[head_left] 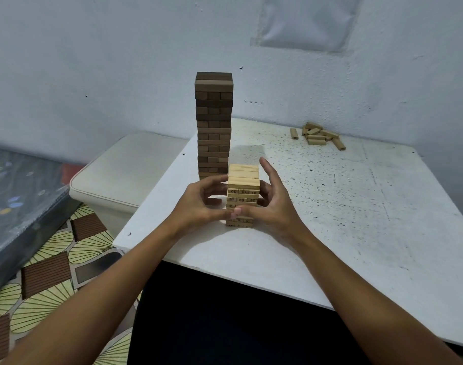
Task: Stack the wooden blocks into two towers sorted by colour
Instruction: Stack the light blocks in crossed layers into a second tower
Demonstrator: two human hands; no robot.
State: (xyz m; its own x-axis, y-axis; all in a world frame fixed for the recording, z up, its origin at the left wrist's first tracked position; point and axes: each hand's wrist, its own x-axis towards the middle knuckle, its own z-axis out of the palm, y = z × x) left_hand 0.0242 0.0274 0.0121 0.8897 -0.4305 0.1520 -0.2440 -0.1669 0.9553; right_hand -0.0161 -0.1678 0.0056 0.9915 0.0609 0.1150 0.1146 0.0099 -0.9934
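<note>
A tall tower of dark brown blocks (pixel 214 122) stands at the left rear of the white table (pixel 356 206). Right in front of it rises a shorter tower of light wooden blocks (pixel 243 180) with printed numbers on their ends. My left hand (pixel 198 204) cups the light tower's left side, fingers curved toward it. My right hand (pixel 272 201) cups the right side, index finger raised. The thumbs meet in front of the tower's lower layers. Neither hand holds a loose block. A heap of several loose light blocks (pixel 319 135) lies at the far right of the table.
One light block (pixel 294 133) lies apart, left of the heap. A cream padded stool (pixel 125 169) stands left of the table, a dark mattress (pixel 22 196) beyond it. The wall is close behind the brown tower. The table's near edge runs above my lap.
</note>
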